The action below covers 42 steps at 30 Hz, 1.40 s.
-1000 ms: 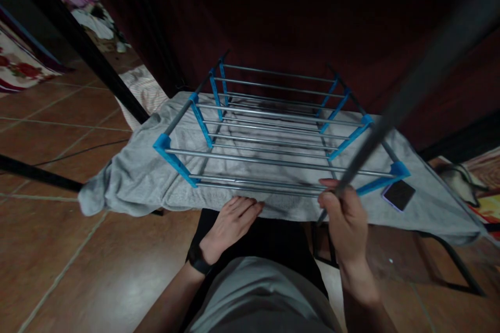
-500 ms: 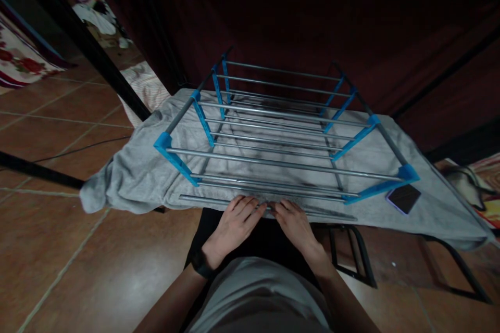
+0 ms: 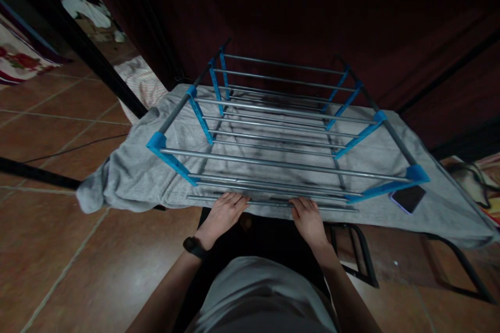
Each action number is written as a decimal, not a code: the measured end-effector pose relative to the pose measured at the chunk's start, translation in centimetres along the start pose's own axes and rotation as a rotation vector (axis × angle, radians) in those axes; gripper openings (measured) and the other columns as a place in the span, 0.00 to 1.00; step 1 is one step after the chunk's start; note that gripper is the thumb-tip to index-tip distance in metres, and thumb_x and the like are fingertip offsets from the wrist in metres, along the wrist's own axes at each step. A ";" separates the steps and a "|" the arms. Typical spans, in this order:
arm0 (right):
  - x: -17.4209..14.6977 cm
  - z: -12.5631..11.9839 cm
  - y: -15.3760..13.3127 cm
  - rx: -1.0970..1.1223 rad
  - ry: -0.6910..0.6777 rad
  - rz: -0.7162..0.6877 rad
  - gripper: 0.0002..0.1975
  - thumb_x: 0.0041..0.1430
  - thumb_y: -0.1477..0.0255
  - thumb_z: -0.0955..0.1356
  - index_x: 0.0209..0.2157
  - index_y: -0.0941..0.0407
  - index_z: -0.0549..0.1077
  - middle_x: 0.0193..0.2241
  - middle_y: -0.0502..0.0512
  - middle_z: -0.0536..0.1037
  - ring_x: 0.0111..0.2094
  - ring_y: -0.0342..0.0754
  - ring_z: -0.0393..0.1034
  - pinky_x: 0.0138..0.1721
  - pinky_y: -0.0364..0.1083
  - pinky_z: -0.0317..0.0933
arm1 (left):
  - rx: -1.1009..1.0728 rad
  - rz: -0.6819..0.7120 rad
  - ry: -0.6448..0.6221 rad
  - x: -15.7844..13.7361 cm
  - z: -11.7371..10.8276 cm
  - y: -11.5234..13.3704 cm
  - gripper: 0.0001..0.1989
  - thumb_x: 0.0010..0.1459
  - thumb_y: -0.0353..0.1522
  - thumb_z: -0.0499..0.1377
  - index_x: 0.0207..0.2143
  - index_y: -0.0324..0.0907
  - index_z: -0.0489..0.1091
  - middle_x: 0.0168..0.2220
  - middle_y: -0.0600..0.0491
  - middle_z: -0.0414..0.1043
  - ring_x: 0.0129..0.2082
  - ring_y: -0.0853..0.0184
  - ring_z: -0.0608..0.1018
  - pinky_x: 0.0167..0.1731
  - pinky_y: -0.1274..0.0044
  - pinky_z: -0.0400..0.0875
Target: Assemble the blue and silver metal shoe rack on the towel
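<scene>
L hand (image 3: 228, 212) & R hand (image 3: 308, 218) gripped a loose rod (image 3: 269, 203), fingers curled over, spaced apart prob. for balance; it lay along the grey cloth's (image 3: 133, 182) near edge, rack (image 3: 281, 163) just behind, prob. for easy reach.

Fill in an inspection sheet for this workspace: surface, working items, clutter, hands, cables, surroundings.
Surface: grey cloth, wrinkled at the left, draped over the support.
Working items: rack of metal bars with blue end pieces, standing on the cloth; loose metal rod along the near edge, possibly more than one.
Clutter: dark phone-like device on the cloth, beside the rack's near right corner.
Hands: left hand and right hand set apart, fingers over the rod; firmness of grip unclear.
Cables: one thin dark cable across the floor, left.
Surroundings: tiled floor, dark red backdrop, black pole at left.
</scene>
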State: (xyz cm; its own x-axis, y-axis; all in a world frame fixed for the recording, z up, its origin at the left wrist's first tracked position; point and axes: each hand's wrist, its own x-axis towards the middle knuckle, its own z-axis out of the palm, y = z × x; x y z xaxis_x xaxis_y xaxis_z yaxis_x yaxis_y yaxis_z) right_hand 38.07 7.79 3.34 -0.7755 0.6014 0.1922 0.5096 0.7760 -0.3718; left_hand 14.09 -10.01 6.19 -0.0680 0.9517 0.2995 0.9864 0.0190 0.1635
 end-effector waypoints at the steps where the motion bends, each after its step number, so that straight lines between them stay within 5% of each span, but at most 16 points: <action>1: -0.4 -0.1 0.9 0.010 0.024 0.029 0.15 0.62 0.75 0.61 0.45 0.51 0.74 0.40 0.56 0.76 0.44 0.55 0.69 0.53 0.56 0.57 | -0.007 0.001 -0.007 -0.1 0.1 -0.3 0.13 0.68 0.35 0.51 0.46 0.42 0.72 0.39 0.48 0.76 0.38 0.63 0.77 0.42 0.70 0.69; 7: -3.2 -0.9 6.2 0.002 0.247 0.236 0.13 0.58 0.73 0.62 0.43 0.51 0.75 0.44 0.56 0.75 0.51 0.56 0.65 0.63 0.64 0.39 | -0.048 -0.039 -0.057 -0.6 0.1 -1.8 0.13 0.67 0.39 0.52 0.44 0.43 0.72 0.38 0.51 0.78 0.38 0.63 0.79 0.39 0.71 0.69; 13: -4.9 -1.8 8.8 -0.005 0.426 0.459 0.18 0.51 0.73 0.64 0.46 0.55 0.72 0.54 0.63 0.66 0.57 0.63 0.57 0.60 0.69 0.40 | -0.086 -0.092 -0.132 -0.9 -0.2 -2.4 0.15 0.67 0.43 0.51 0.39 0.43 0.70 0.32 0.53 0.77 0.34 0.64 0.79 0.34 0.74 0.68; 19: -4.4 -1.5 8.7 0.468 0.682 0.601 0.30 0.50 0.67 0.68 0.56 0.54 0.62 0.55 0.60 0.62 0.57 0.55 0.58 0.61 0.58 0.51 | -0.111 -0.090 -0.132 -0.8 -0.1 -2.7 0.16 0.67 0.44 0.50 0.39 0.44 0.71 0.33 0.52 0.77 0.35 0.64 0.79 0.34 0.75 0.67; 23: -4.1 -0.5 7.5 0.937 0.797 0.674 0.38 0.49 0.67 0.72 0.60 0.47 0.54 0.53 0.52 0.66 0.43 0.44 0.70 0.56 0.55 0.59 | -0.113 -0.090 -0.146 -0.5 -0.2 -2.6 0.16 0.67 0.44 0.50 0.39 0.44 0.71 0.34 0.52 0.78 0.35 0.64 0.79 0.35 0.74 0.67; 27: -4.1 -0.1 6.9 1.121 0.873 0.715 0.40 0.46 0.72 0.73 0.59 0.43 0.55 0.51 0.48 0.69 0.39 0.41 0.73 0.51 0.50 0.65 | -0.107 -0.098 -0.166 -0.7 -0.2 -2.8 0.17 0.67 0.44 0.50 0.39 0.44 0.71 0.35 0.52 0.78 0.36 0.64 0.79 0.34 0.74 0.66; 33: -4.0 -1.1 7.9 1.460 0.748 0.811 0.21 0.46 0.73 0.72 0.44 0.52 0.70 0.41 0.50 0.77 0.42 0.45 0.74 0.49 0.48 0.67 | -0.066 -0.124 -0.171 -1.3 0.3 -3.4 0.17 0.67 0.45 0.50 0.40 0.44 0.71 0.33 0.52 0.78 0.36 0.63 0.79 0.34 0.74 0.66; 42: -3.7 -0.8 7.4 1.641 0.626 0.861 0.10 0.51 0.69 0.73 0.37 0.52 0.74 0.38 0.49 0.79 0.44 0.45 0.75 0.55 0.51 0.64 | -0.046 -0.136 -0.178 -0.8 0.9 -3.2 0.16 0.67 0.45 0.51 0.40 0.45 0.71 0.33 0.53 0.78 0.35 0.63 0.80 0.33 0.74 0.67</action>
State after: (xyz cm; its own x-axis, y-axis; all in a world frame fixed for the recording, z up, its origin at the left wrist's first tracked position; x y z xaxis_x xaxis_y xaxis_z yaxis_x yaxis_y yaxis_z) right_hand 45.01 11.49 0.59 -0.1421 0.9192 -0.3673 -0.4518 -0.3904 -0.8022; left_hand 11.09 -10.53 4.57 -0.1688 0.9804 0.1021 0.9616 0.1410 0.2353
